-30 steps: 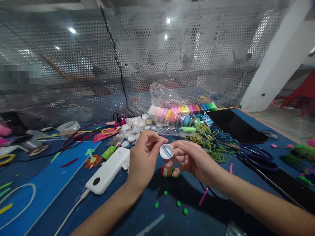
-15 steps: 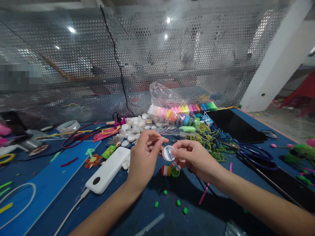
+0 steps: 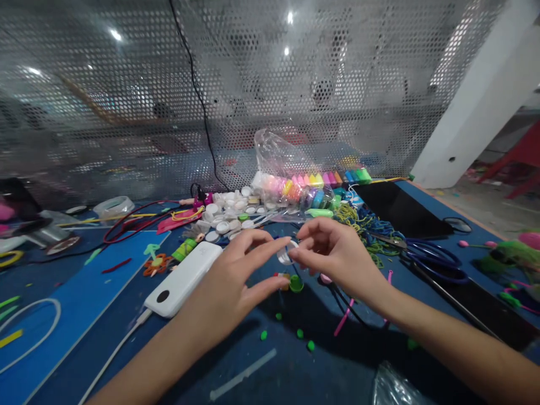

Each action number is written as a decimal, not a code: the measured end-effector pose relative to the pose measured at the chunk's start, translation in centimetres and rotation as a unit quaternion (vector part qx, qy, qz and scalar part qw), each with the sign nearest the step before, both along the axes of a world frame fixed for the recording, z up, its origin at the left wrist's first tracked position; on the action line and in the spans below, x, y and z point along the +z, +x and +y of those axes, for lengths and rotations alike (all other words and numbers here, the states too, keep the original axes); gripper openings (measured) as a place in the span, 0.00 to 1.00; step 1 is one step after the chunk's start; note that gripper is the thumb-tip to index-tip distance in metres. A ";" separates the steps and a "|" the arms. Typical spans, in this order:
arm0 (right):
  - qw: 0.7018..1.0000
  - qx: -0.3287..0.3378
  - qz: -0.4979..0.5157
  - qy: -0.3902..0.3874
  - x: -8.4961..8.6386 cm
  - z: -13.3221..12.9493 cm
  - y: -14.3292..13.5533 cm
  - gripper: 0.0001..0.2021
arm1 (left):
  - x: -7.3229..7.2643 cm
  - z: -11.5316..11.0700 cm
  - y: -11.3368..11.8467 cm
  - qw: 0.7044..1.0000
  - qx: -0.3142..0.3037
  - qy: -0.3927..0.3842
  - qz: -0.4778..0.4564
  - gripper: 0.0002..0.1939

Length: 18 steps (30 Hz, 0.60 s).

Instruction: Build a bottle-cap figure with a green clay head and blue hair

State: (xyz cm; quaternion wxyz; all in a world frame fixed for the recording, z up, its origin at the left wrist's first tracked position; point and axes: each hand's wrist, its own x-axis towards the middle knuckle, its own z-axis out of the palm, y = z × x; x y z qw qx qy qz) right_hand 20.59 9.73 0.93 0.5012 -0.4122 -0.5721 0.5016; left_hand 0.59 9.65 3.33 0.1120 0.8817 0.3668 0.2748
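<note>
A small round white cap (image 3: 284, 256) is pinched between the thumb and fingers of my right hand (image 3: 340, 253), held up above the table and tilted nearly edge-on. A bit of blue strip shows at the cap, partly hidden by fingers. Beside the cap, my left hand (image 3: 236, 275) has its thumb and index finger spread apart, the index fingertip close to the cap's rim. Below the hands sits a small green cup (image 3: 296, 284) with a red, white and yellow piece at its left, partly covered by my left thumb. Several little green balls (image 3: 311, 345) lie nearer me.
A white power bank (image 3: 183, 281) with a cable lies at left. Behind are a pile of white caps (image 3: 228, 202), a clear bag of colourful clay (image 3: 291, 188) and tangled yarn (image 3: 371, 225). Scissors with blue handles (image 3: 439, 261) rest at right, a perforated metal screen (image 3: 253, 84) beyond.
My left hand has let go of the blue strip and opened, its fingers spreading. My right hand has turned the cap from facing me to nearly edge-on. The view has shifted slightly.
</note>
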 end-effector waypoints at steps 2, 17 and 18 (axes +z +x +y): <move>0.999 0.013 -0.030 0.027 -0.1 -0.5 -0.1 0.14 | -0.5 -0.7 -0.2 1.000 0.000 -0.023 0.002 0.21; 0.838 -0.079 -0.539 0.011 -3.6 1.3 5.4 0.24 | -5.5 -1.6 -3.7 0.746 0.088 -0.512 -0.417 0.20; 0.820 -0.082 -0.567 -0.011 -4.3 1.8 5.9 0.26 | -6.1 -1.6 -4.2 0.715 0.096 -0.531 -0.445 0.21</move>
